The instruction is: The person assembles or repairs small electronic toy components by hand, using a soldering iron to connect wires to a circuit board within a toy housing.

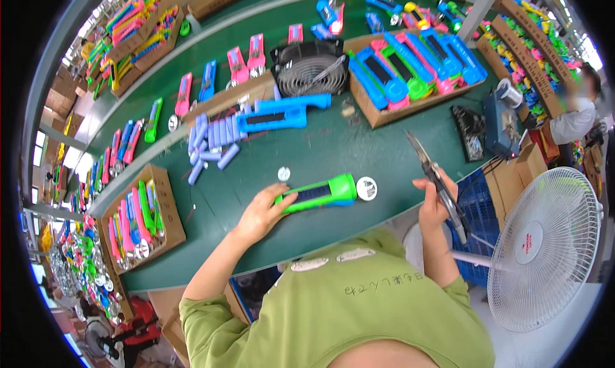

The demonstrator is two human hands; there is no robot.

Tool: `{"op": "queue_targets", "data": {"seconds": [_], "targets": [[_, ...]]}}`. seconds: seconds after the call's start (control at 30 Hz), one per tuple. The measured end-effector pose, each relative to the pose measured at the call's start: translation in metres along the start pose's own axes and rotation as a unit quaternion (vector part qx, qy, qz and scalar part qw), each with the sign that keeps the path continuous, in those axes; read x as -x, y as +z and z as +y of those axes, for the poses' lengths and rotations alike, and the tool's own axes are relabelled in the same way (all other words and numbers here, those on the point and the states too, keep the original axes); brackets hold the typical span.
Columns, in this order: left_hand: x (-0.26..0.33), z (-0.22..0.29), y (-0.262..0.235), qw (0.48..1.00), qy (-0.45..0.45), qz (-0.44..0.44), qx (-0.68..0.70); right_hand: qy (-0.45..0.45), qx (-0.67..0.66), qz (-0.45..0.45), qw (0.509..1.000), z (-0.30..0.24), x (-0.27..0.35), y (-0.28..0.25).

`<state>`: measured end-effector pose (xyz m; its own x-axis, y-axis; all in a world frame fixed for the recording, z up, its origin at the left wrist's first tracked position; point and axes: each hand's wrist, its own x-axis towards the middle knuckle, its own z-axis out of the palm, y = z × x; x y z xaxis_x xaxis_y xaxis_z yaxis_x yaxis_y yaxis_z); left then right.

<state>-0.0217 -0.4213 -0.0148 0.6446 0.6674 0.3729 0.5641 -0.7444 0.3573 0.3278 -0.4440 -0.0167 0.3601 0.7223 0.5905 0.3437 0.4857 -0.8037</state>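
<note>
On the green bench top lies a green torch casing (pixel 346 187) with a dark solar panel in its top. My left hand (pixel 258 214) grips its left end, fingers bent over the edge. Something blue shows under the casing. A round white disc (pixel 367 188) sits at its right end, and a smaller white disc (pixel 284 173) lies just beyond it. Off to the right, my right hand (pixel 434 198) is closed round a soldering iron (pixel 453 213). The iron's metal tip points up and away, apart from the casing.
Purple cylindrical cells (pixel 221 134) and blue casings (pixel 272 119) lie farther back. A box of blue, green and pink casings (pixel 378 116) stands behind, near a black fan (pixel 311 73). Solder reel (pixel 510 94) and blue unit (pixel 500 128) stand right. A white fan (pixel 544 246) is close by.
</note>
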Motion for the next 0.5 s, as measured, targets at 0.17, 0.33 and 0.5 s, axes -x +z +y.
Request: {"op": "queue_targets", "data": {"seconds": [0.17, 0.33, 0.5], "targets": [[-0.009, -0.009, -0.022, 0.979, -0.093, -0.093, 0.153, 0.009, -0.053, -0.125, 0.991, -0.007, -0.01, 0.036], [-0.023, -0.042, -0.02, 0.899, -0.315, 0.002, 0.305, -0.086, -0.009, -0.257, 0.962, -0.002, -0.019, 0.065], [-0.029, -0.016, -0.023, 0.926, -0.311, 0.197, 0.087, -0.031, 0.035, -0.326, 0.944, 0.013, -0.023, 0.072]]}}
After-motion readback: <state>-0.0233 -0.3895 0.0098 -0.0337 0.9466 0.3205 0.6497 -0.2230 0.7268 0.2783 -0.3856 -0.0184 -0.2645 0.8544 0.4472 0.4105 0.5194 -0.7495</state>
